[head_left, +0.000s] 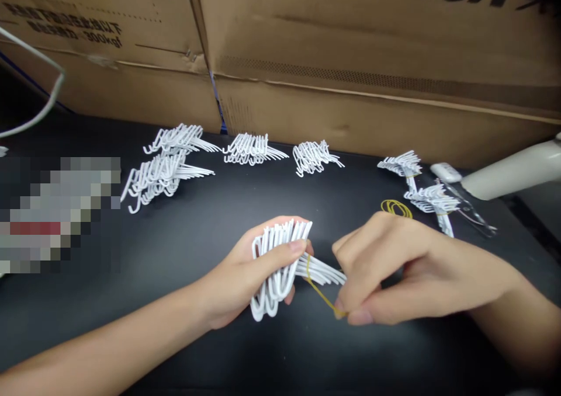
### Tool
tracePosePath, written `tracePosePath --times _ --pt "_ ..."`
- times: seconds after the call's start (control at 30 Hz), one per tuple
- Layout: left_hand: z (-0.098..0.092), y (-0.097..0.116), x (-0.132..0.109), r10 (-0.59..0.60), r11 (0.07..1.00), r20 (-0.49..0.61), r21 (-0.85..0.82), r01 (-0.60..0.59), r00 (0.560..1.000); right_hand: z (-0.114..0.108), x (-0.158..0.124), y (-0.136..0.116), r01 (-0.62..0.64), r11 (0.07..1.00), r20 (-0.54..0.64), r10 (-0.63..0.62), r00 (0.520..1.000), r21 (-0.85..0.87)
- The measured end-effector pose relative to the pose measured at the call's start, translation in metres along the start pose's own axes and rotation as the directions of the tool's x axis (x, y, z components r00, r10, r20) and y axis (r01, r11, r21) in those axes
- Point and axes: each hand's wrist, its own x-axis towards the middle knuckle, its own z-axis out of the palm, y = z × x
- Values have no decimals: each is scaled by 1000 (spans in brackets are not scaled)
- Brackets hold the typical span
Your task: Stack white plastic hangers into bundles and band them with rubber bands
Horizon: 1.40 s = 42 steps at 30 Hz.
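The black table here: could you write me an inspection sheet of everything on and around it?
Surface: black table, matte; a blurred-out patch sits at its left edge.
Job's things: bundle of white wire hooks with a yellow rubber band looped round its straight ends.
Clutter: hook bundles in a row at the back, more at the right; spare rubber bands; a small white object.
Hands: left hand grips the hooked end of the bundle; right hand pinches the band and pulls it taut.
Cables: white cable at far left.
Surroundings: cardboard boxes behind the table; a white arm-like bar at the right.
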Motion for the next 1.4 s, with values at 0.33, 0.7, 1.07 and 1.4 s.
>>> tracePosePath --times 0.33,0.7,1.07,1.4 --pt "-5 5 -2 69 998 280 -22 -65 958 15 14 24 13 712 -340 319 885 702" --pt "-5 -2 -4 176 975 203 98 -199 963 16 14 32 150 763 -587 339 735 628" --pt "-3 -2 -5 150 899 197 380 -216 969 31 11 50 127 950 -660 -291 693 -285" --pt "-3 -17 2 291 641 125 711 -290 949 43 16 30 89 728 -405 -474 782 -680"
